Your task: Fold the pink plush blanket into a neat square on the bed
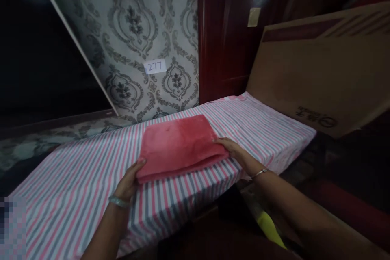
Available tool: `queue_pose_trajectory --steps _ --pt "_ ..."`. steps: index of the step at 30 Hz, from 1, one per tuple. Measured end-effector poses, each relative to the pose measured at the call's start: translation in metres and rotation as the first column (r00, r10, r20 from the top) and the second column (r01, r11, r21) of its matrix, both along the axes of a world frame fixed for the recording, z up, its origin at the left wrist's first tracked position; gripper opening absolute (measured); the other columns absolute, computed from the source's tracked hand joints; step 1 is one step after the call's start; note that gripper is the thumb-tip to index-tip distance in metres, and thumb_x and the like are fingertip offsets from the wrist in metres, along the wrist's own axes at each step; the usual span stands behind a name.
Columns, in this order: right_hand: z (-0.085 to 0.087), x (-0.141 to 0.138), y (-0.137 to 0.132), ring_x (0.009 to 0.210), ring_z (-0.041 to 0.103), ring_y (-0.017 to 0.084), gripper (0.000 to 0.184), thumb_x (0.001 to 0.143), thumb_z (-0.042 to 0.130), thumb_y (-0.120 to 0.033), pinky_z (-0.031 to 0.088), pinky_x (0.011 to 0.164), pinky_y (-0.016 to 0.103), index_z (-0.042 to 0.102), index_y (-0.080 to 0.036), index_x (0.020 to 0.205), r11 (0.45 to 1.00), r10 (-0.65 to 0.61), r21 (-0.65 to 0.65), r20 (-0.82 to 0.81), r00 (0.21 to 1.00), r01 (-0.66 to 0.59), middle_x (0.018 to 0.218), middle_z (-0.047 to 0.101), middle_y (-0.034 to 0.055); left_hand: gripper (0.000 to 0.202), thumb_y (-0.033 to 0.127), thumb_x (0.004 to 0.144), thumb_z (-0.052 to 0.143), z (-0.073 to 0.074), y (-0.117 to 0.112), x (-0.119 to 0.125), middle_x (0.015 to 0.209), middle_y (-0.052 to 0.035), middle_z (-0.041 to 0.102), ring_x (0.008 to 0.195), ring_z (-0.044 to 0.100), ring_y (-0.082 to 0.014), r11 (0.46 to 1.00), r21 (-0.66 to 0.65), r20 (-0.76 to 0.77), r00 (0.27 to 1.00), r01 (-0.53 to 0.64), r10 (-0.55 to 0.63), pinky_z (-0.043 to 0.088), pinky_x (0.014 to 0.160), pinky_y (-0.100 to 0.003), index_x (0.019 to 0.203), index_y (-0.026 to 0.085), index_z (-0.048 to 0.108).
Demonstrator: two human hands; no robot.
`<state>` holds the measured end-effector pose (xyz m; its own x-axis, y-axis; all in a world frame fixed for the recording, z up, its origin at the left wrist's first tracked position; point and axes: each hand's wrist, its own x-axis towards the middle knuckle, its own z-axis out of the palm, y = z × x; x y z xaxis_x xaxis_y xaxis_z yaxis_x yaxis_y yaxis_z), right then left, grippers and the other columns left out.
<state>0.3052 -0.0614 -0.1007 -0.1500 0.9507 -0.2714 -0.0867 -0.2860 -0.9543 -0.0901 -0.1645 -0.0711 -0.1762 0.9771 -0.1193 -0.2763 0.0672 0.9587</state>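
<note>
A folded coral-red cloth with a soft, plush look lies on a striped tablecloth in pink, grey and white. Its front edge shows layers with a dark gap between them toward the right. My left hand grips the near left corner, thumb on top and the other fingers mostly hidden at the side. At the right edge, my right hand holds the cloth in the same way, its thumb resting on the upper face. A pale bangle circles my left wrist, a thin silvery one my right.
A large cardboard sheet or box leans at the table's right end. Behind stand a patterned wall with a paper label reading 277 and a dark red door. A big dark screen is at the left. Something yellow shows below the table.
</note>
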Motion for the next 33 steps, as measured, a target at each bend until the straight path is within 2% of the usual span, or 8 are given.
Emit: queue_pose_trajectory --steps 4,6,9,13,17,22,27,33 --pt "0.011 -0.005 0.000 0.088 0.073 0.026 0.036 0.080 0.074 -0.043 0.058 0.092 0.042 0.072 -0.012 0.098 0.996 0.059 -0.058 -0.119 0.991 -0.067 0.095 0.076 0.0133 0.039 0.014 0.061 0.084 0.002 0.004 -0.014 0.120 -0.0038 0.071 0.133 0.053 -0.0312 0.999 0.024 -0.175 0.984 -0.041 0.044 0.048 0.111 -0.038 0.096 0.024 0.072" --pt "0.011 -0.006 -0.002 0.089 0.072 0.025 0.034 0.080 0.073 -0.041 0.056 0.097 0.041 0.072 -0.012 0.098 0.994 0.094 -0.044 -0.193 0.977 -0.104 0.096 0.076 0.0125 0.035 0.016 0.057 0.081 -0.004 0.013 -0.020 0.114 -0.0045 0.074 0.135 0.052 -0.0339 0.996 0.023 -0.277 0.957 -0.086 0.089 0.046 0.114 -0.043 0.089 0.025 0.073" --pt "0.005 -0.007 -0.004 0.084 0.072 0.024 0.030 0.078 0.074 -0.037 0.056 0.095 0.041 0.073 -0.013 0.096 0.998 0.060 0.013 -0.223 0.973 -0.059 0.094 0.076 0.0106 0.041 0.019 0.052 0.081 -0.016 0.025 -0.029 0.116 -0.0060 0.074 0.138 0.049 -0.0373 0.996 0.041 -0.340 0.936 -0.080 0.089 0.036 0.121 -0.050 0.092 0.024 0.074" --pt "0.000 -0.006 -0.007 0.081 0.072 0.024 0.023 0.074 0.075 -0.035 0.058 0.089 0.038 0.072 -0.017 0.089 0.999 -0.006 0.029 -0.231 0.973 0.013 0.090 0.076 0.0080 0.066 0.011 0.033 0.084 -0.029 0.027 -0.039 0.123 -0.0056 0.071 0.140 0.045 -0.0390 0.990 0.134 -0.452 0.887 -0.039 0.096 0.019 0.129 -0.045 0.096 0.024 0.075" --pt "0.004 -0.003 -0.010 0.074 0.070 0.021 0.017 0.075 0.072 -0.034 0.059 0.084 0.035 0.071 -0.019 0.083 0.999 -0.016 0.031 -0.194 0.981 0.022 0.083 0.076 0.0049 0.057 0.018 0.042 0.086 -0.028 0.022 -0.023 0.121 -0.0039 0.070 0.137 0.049 -0.0353 0.988 0.087 -0.350 0.925 -0.125 0.148 0.037 0.121 -0.045 0.096 0.026 0.071" --pt "0.003 -0.004 -0.018 0.085 0.074 0.025 0.018 0.078 0.066 -0.038 0.060 0.088 0.037 0.070 -0.021 0.086 1.000 0.010 0.020 -0.149 0.989 -0.007 0.087 0.077 0.0067 0.059 0.041 0.074 0.079 -0.022 0.011 0.013 0.132 -0.0035 0.065 0.119 0.065 -0.0264 0.972 -0.044 -0.086 0.971 -0.229 0.224 0.056 0.097 -0.040 0.128 0.032 0.056" --pt "-0.005 -0.003 -0.021 0.095 0.074 0.032 0.019 0.072 0.069 -0.043 0.063 0.084 0.041 0.067 -0.025 0.080 1.000 -0.009 -0.002 -0.064 0.998 0.009 0.086 0.076 0.0094 0.088 0.037 0.066 0.087 -0.023 0.000 0.019 0.134 -0.0084 0.066 0.112 0.069 -0.0269 0.988 0.010 0.096 0.984 -0.154 0.153 0.056 0.091 -0.034 0.144 0.030 0.046" --pt "-0.012 -0.002 -0.020 0.094 0.074 0.036 0.021 0.060 0.075 -0.040 0.066 0.077 0.046 0.064 -0.029 0.074 0.997 -0.020 0.073 0.053 0.998 0.016 0.080 0.075 0.0100 0.111 0.030 0.064 0.088 -0.029 -0.007 0.016 0.114 -0.0119 0.074 0.099 0.072 -0.0271 0.986 0.069 0.141 0.980 -0.149 0.138 0.055 0.088 -0.036 0.157 0.020 0.028"
